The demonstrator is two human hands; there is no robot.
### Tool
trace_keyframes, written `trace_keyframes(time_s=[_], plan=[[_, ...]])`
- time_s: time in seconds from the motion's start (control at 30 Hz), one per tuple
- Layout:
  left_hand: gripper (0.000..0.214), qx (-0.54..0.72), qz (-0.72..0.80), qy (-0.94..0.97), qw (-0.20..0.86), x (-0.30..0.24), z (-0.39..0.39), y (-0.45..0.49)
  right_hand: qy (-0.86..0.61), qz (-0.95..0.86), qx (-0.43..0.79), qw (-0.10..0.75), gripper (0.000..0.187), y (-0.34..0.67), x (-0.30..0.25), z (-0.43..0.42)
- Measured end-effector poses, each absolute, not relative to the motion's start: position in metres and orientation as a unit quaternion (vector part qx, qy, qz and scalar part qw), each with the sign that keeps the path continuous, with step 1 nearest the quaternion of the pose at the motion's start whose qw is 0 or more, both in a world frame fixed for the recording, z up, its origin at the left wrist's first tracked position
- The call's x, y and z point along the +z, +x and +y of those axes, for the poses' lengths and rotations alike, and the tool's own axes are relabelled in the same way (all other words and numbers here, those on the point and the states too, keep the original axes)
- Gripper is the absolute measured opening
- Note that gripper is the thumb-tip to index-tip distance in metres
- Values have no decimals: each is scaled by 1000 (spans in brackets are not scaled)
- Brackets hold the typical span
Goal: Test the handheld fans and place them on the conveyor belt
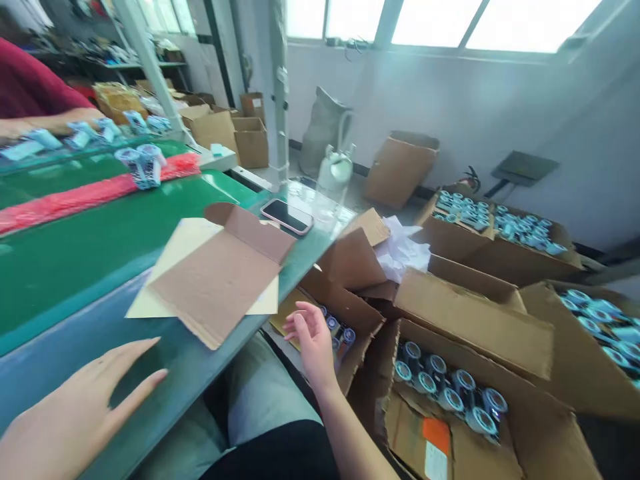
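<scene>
My left hand (95, 397) hovers at or just above the blue-grey table edge (200, 380), thumb and fingers apart and nothing between them. Near its fingertips lies a brown cardboard piece (225, 273) with a folded-up flap, on top of pale yellow sheets (150, 300). My right hand (313, 337) is beyond the table's edge with loosely curved fingers, and no object shows in it. Below and beside that hand stands an open carton (363, 343) holding dark cylindrical parts with light round ends (349, 335), partly hidden by the hand.
A phone (287, 217) and a clear plastic bottle (333, 183) stand at the table's corner. On the green belt (100, 233), a part (143, 165) sits by a pink strip (75, 193). Cartons of parts (475, 287) fill the right. Another person's arm (45, 123) is at far left.
</scene>
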State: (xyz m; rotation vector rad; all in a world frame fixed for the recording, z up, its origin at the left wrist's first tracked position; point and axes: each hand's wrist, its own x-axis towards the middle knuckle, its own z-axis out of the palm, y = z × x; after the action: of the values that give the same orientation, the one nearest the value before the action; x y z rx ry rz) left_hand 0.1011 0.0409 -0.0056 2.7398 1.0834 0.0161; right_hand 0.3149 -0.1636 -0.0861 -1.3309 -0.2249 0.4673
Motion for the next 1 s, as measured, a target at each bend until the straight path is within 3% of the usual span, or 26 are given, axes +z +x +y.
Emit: trace_keyframes(time_s=[0.2,0.3,0.43,0.6,0.77,0.9,1.0], plan=[[70,49,352,933,57,0,77,144,-717,-167,154,659,43,314,-64,-131],[71,79,362,927,60,-5,87,161,-778,-183,57,598,48,327,-61,-125],[68,91,341,932,75,-11,89,169,-821,-185,-16,540,72,369,-50,-105],[66,96,334,931,110,-10,94,163,-817,-250,18,520,41,402,-30,-79],[60,110,343,921,151,-8,104,162,-796,-219,0,565,48,415,-15,-71],[55,122,342,915,176,-9,116,171,-798,-241,52,550,60,432,-12,-43],[47,146,357,903,188,-10,131,184,-793,-254,88,546,30,440,-11,-12]])
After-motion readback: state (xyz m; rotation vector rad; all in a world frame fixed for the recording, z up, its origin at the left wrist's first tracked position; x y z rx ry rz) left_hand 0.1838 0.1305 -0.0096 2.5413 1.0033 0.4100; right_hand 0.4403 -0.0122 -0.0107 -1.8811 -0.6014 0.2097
